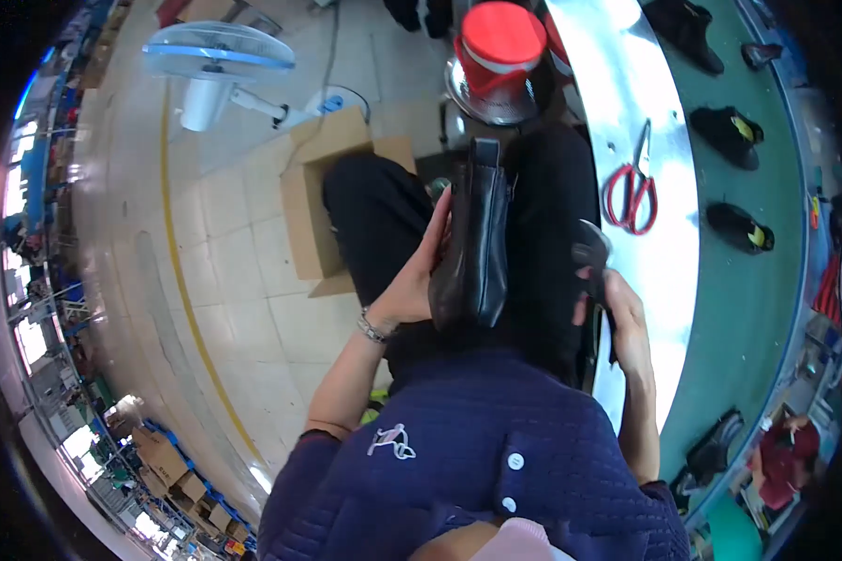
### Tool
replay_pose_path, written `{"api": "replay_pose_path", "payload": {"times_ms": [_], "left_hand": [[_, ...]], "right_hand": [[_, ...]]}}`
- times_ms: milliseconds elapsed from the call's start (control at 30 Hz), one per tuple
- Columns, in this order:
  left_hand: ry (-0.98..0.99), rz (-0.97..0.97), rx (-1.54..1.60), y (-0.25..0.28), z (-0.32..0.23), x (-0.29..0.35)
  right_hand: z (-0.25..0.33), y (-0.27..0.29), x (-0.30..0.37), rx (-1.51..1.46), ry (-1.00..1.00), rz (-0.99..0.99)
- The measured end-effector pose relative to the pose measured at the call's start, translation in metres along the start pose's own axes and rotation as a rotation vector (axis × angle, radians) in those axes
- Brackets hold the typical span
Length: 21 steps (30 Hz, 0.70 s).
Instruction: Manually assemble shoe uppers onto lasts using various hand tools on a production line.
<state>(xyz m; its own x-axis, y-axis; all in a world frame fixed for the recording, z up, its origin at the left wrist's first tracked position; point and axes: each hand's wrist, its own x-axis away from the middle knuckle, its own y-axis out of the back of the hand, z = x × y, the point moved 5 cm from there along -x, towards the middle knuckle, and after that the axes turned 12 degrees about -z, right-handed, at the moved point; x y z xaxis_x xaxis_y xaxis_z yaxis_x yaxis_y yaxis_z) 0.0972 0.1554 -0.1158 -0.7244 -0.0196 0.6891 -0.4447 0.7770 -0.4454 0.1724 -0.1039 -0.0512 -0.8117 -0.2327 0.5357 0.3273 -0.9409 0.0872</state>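
Note:
I sit with a black leather boot (475,238) resting upright on my lap, its opening pointing away from me. My left hand (413,279) holds the boot along its left side, fingers spread up the shaft. My right hand (617,313) is to the right of the boot and grips a dark tool (593,254) with a rounded head, held just apart from the boot. A silver bracelet is on my left wrist.
A curved shiny metal bench (669,271) runs on my right with red-handled scissors (631,187) on it. Beyond it, a green conveyor (758,309) carries several black shoes. A red-topped stool (498,56), a cardboard box (313,201) and a floor fan (217,61) stand ahead. Another person sits at lower right.

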Motion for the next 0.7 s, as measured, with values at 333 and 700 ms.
{"api": "replay_pose_path", "payload": {"times_ms": [333, 700], "left_hand": [[-0.474, 0.376, -0.573, -0.004, 0.016, 0.001], [-0.383, -0.049, -0.297, -0.052, 0.005, -0.005]], "right_hand": [[-0.011, -0.052, 0.025, -0.133, -0.277, 0.549], [-0.008, -0.059, 0.029, 0.323, -0.318, 0.588]]}}
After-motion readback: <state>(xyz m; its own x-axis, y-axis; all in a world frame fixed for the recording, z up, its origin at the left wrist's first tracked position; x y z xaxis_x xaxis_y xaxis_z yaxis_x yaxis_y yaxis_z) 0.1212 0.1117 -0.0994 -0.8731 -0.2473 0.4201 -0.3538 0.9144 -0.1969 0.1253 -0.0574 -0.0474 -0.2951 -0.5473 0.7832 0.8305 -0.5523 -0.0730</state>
